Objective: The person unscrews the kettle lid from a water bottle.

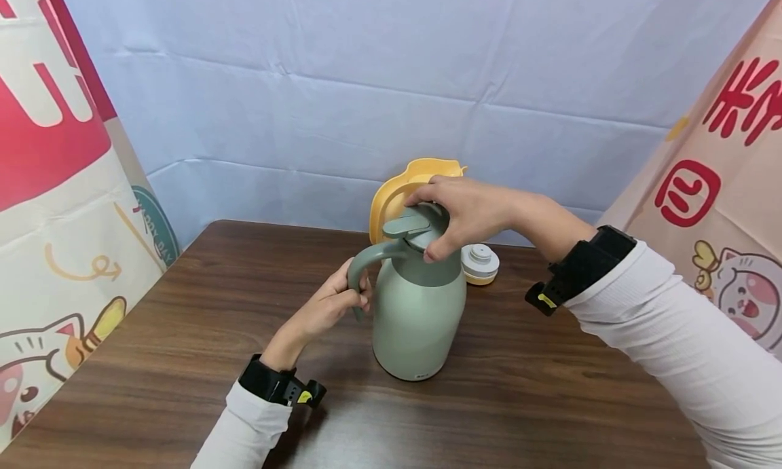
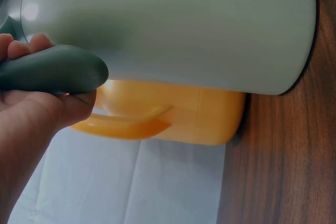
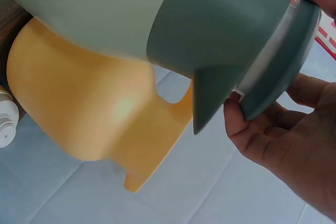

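Observation:
A pale green thermos jug (image 1: 418, 320) with a darker green collar stands upright on the table. My left hand (image 1: 332, 299) grips its dark green handle (image 2: 58, 69), fingers curled round it. On top, my right hand (image 1: 473, 214) holds the jug's round lid (image 1: 421, 228) by its edge, thumb on the near side and fingers on the far side. In the right wrist view the lid sits tilted and partly raised from the collar (image 3: 218, 22), and a whitish band shows between them. The spout (image 3: 215, 93) points away from the handle.
Close behind the green jug stands a yellow pitcher (image 3: 84, 93), its handle (image 2: 131, 127) seen in the left wrist view. A white and yellow stopper (image 1: 480, 264) lies on the dark wooden table (image 1: 256, 279) to the jug's right. Pale cloth (image 1: 293, 102) hangs behind.

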### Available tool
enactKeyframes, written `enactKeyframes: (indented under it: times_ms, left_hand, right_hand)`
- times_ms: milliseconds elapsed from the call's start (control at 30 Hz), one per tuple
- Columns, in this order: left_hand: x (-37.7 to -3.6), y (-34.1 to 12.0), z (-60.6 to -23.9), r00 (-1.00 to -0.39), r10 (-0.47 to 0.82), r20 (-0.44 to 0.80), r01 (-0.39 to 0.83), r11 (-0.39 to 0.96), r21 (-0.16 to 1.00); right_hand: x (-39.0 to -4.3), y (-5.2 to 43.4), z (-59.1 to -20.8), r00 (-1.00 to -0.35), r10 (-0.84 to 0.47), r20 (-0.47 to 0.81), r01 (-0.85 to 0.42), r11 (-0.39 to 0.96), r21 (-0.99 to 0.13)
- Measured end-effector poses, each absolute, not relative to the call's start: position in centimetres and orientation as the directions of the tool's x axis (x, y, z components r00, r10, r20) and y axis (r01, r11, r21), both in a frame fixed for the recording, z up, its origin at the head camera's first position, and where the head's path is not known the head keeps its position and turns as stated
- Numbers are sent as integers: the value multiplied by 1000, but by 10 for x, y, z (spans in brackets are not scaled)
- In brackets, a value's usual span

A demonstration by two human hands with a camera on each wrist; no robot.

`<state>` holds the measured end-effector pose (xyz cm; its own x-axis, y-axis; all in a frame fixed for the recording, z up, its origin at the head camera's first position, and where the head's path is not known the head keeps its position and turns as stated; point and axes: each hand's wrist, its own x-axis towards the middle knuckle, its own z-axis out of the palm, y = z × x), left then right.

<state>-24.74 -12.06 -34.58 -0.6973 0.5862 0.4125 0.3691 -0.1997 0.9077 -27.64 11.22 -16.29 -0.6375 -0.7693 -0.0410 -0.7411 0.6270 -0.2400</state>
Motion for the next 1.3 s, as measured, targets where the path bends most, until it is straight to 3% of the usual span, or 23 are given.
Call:
enactKeyframes:
  times_ms: [133, 367, 833, 1033, 1300]
  left_hand:
    - [-247, -121, -346, -700, 584, 412, 372, -195, 908]
    - [-247, -121, -345, -704, 583, 405, 366, -191, 911]
    - [-247, -121, -346, -690, 587, 424, 370, -217, 903]
    - [-247, -122, -346, -701, 580, 414, 367, -203, 908]
    - [-247, -123, -346, -696, 585, 416, 368, -207, 907]
  right_hand:
    - [-278, 112, -162, -619, -784, -57, -751, 611, -251]
    - [-281, 111, -154, -573, -812, -111, -724, 565, -396]
    - [-277, 117, -137, -543, -839, -36, -767, 513, -386]
    - [-274, 121, -132, -557, -830, -24, -775, 530, -346]
    - [-267, 129, -125, -628, -778, -34, -733, 605, -312]
